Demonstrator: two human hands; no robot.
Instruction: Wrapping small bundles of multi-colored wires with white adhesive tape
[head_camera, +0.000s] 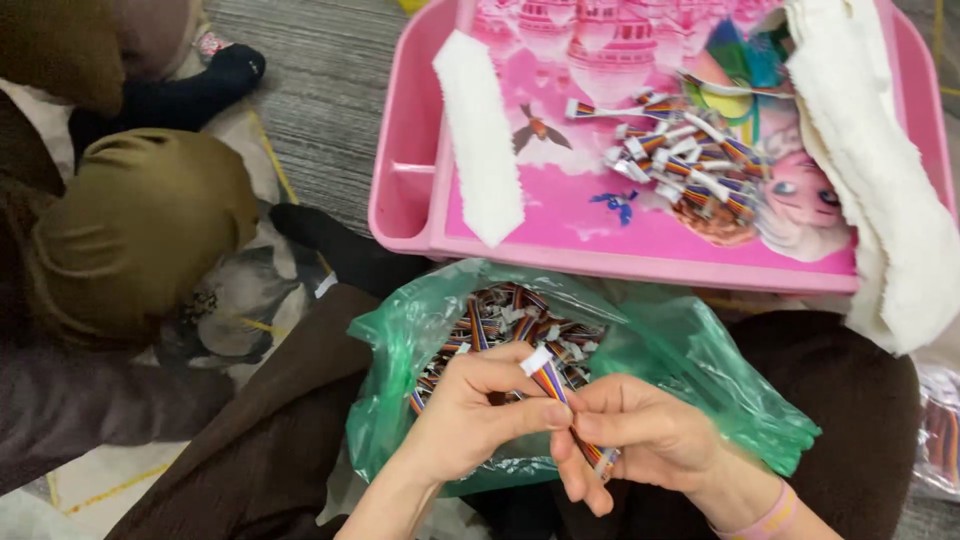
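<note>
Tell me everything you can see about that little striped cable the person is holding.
The striped cable is a short flat ribbon of coloured wires with a white plastic connector on its upper end and another at the lower end. It slants above an open green plastic bag of similar cables. The left hand pinches its middle; the right hand grips the lower part.

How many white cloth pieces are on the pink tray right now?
2: a narrow white strip lies on the pink tray's left part; a larger white cloth drapes over its right edge. More may be hidden.
</note>
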